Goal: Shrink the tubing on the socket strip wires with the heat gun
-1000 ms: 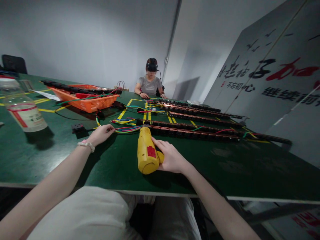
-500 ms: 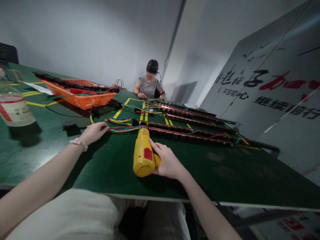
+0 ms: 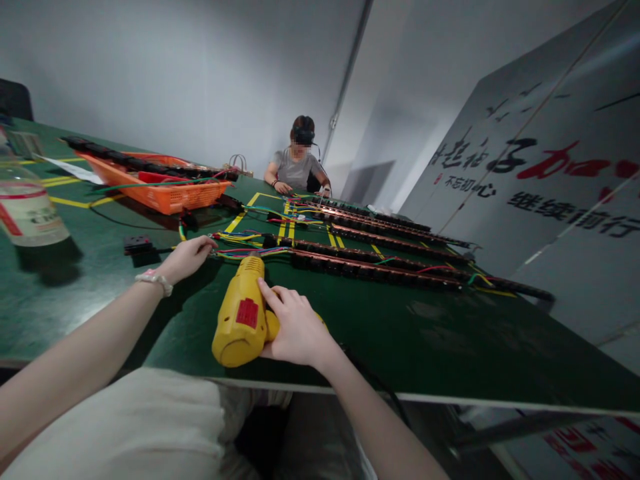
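Observation:
My right hand (image 3: 295,325) grips a yellow heat gun (image 3: 239,315) with a red label, lying on the green table (image 3: 410,333) near its front edge, nozzle pointing away from me. My left hand (image 3: 186,257), with a bracelet at the wrist, rests on the table with its fingertips on a bundle of coloured wires (image 3: 250,253). Those wires lead into a long black power strip (image 3: 370,268) running to the right.
More long power strips (image 3: 390,230) lie farther back. An orange basket (image 3: 165,188) holds strips at the left. A plastic bottle (image 3: 27,203) stands at far left, a small black plug (image 3: 137,245) near my left hand. Another person (image 3: 297,163) sits across the table.
My right hand has pulled the heat gun left and toward me, swinging its rear end leftward. My left hand stays on the wires.

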